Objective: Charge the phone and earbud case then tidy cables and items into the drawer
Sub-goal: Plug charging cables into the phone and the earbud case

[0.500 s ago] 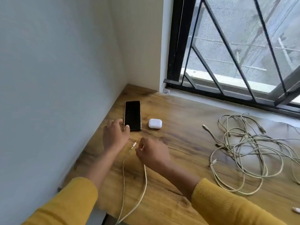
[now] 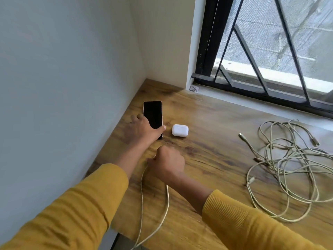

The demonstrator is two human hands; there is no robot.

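A black phone [image 2: 152,113] lies face up on the wooden desk [image 2: 207,152] near the left wall. My left hand [image 2: 142,131] grips its near end, thumb on the right edge and fingers over the left side. A white earbud case [image 2: 179,130] sits just right of the phone. Below them, my right hand [image 2: 166,162] is curled round the end of a pale charging cable [image 2: 155,210], which loops down over the desk's front edge. The cable's plug is hidden inside my fist.
A tangle of several pale cables [image 2: 292,168] lies on the right half of the desk, with loose plugs pointing left. A grey wall runs along the left side, and a barred window [image 2: 270,60] stands behind the desk. No drawer is in view.
My left hand has moved up onto the phone's near end and closed round it. My right hand has pushed forward with the cable, its plug now hidden in the fist.
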